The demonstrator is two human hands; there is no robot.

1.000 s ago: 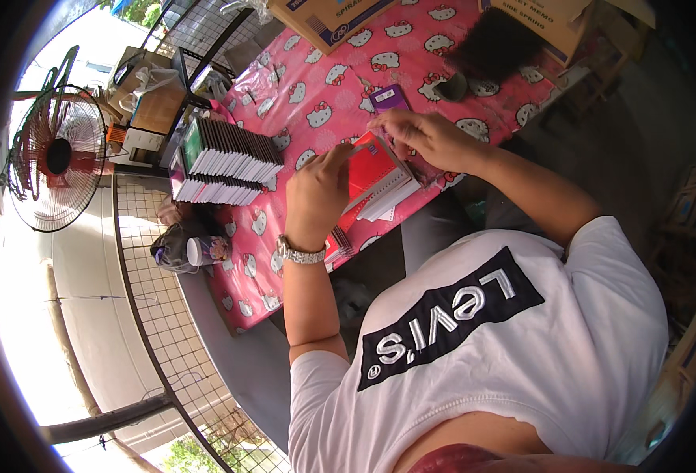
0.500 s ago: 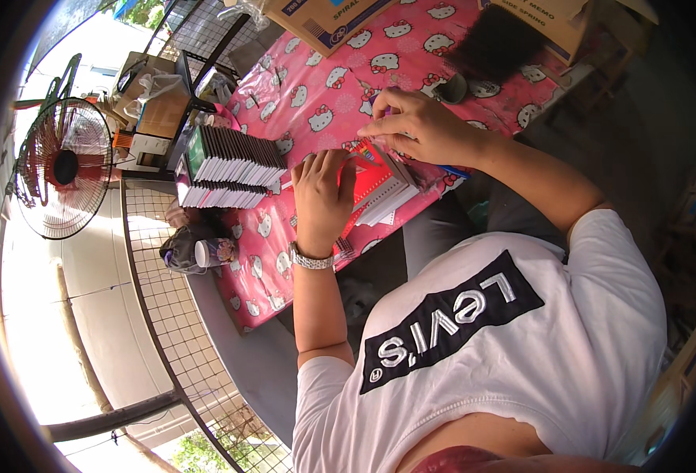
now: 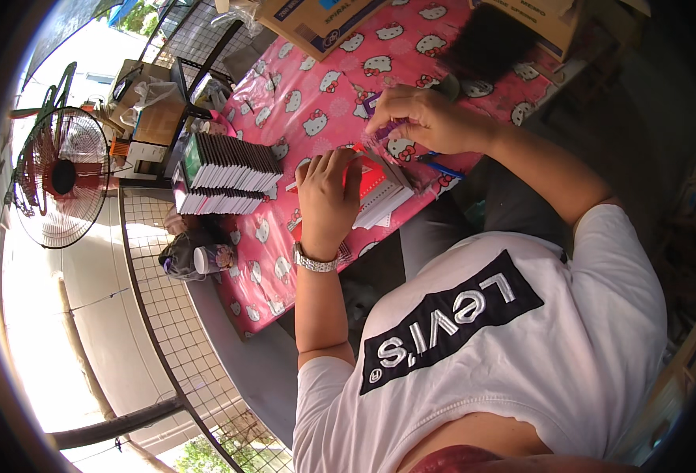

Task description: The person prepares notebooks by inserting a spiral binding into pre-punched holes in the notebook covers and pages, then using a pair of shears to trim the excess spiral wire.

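Observation:
A stack of white sheets (image 3: 387,197) with punched holes along its edge and red covers lies near the table's front edge. My left hand (image 3: 328,193), with a metal watch at the wrist, rests over the stack's left side, its fingers curled on a red cover (image 3: 370,172). Just beyond the stack's right end hovers my right hand (image 3: 431,118), fingers bent and thumb close to them. Whether anything thin is between those fingertips I cannot make out. A purple item (image 3: 373,104) lies by the right fingertips, partly hidden.
Rows of dark-edged notebooks (image 3: 233,165) stand to the left. Behind are cardboard boxes (image 3: 316,24), a dark bristly bundle (image 3: 490,43) and a grey-green cup-like object (image 3: 448,87). A blue pen-like item (image 3: 445,169) lies right of the stack. A fan (image 3: 64,177) stands far left.
My right hand has drawn back to the right, off the red cover, uncovering more of the purple item. My left hand stays on the stack. The view has shifted slightly.

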